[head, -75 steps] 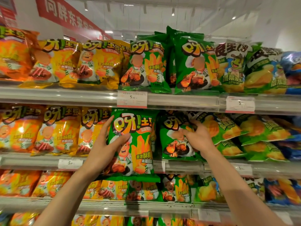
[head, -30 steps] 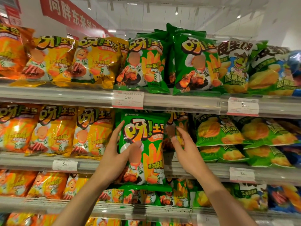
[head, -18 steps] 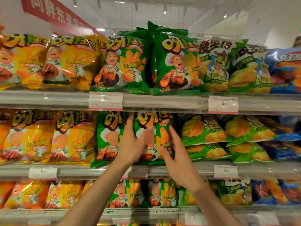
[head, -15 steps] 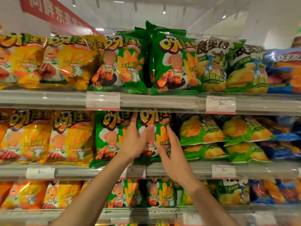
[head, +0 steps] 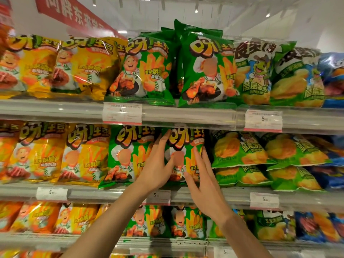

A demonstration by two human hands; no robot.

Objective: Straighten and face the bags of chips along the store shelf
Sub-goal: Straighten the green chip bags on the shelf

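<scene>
A green chip bag (head: 186,144) stands upright on the middle shelf (head: 232,196), facing out, between a matching green bag (head: 128,155) and green wave-chip bags (head: 240,149). My left hand (head: 156,166) holds its left edge, with the thumb across the front and the fingers along the side. Against the bag's right side rests my right hand (head: 202,181), its fingers straight and pressing.
Yellow bags (head: 55,151) fill the middle shelf's left part; lying green bags (head: 290,175) and blue bags (head: 331,175) are stacked at right. The top shelf (head: 186,114) carries yellow, green and blue bags. A lower shelf (head: 167,243) holds more. Price tags (head: 262,120) line the rails.
The green bag, held out in front of the shelf earlier, now stands in its slot on the middle shelf. Both hands moved in with it and stay at its sides.
</scene>
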